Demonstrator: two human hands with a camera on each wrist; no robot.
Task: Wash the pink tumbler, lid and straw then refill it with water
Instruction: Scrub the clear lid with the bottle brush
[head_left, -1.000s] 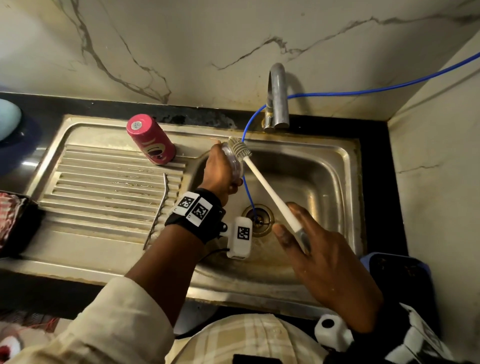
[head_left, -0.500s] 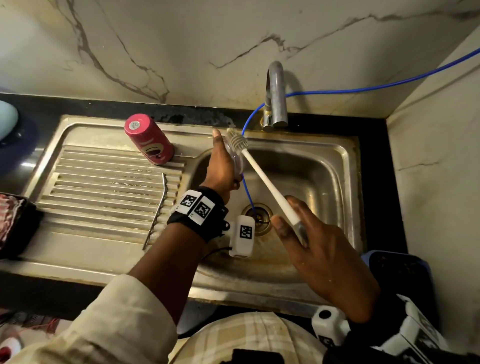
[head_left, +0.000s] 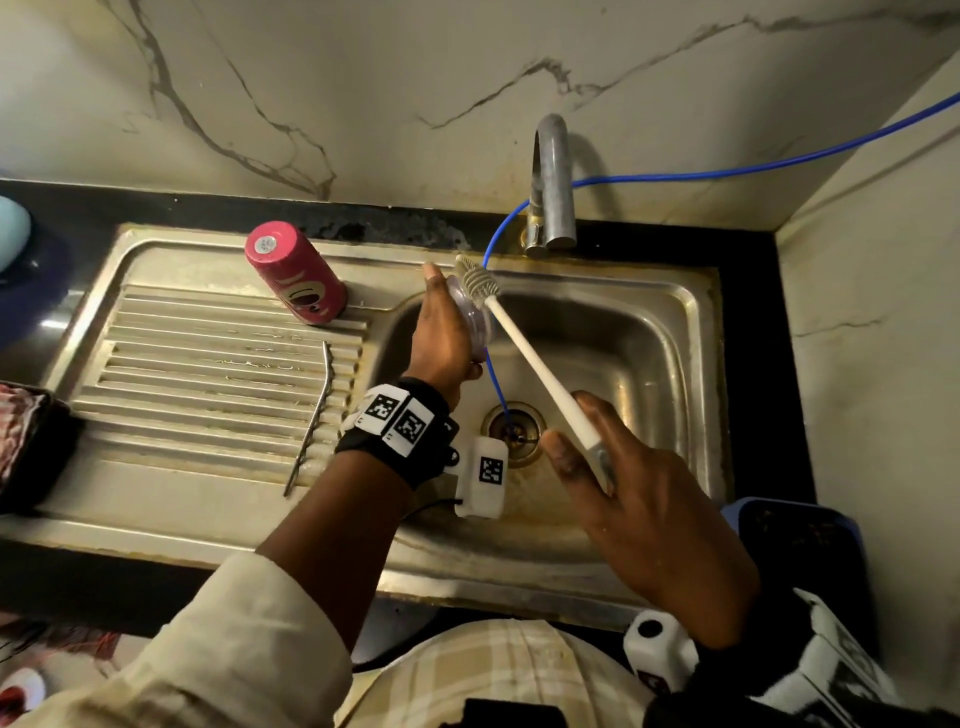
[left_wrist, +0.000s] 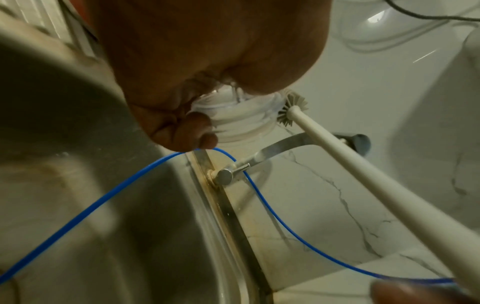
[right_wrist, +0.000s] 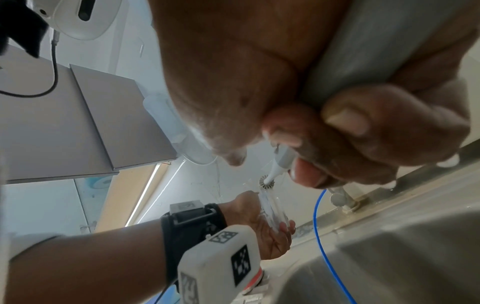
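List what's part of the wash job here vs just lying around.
Job: lid in left hand; brush in right hand; tumbler and straw on the drainboard; tap; sink.

Lying about: blue tube; dark tub; red checked cloth.

No readable text, only coded square markers on wrist bands (head_left: 397, 418)

Head overhead; wrists close, upward.
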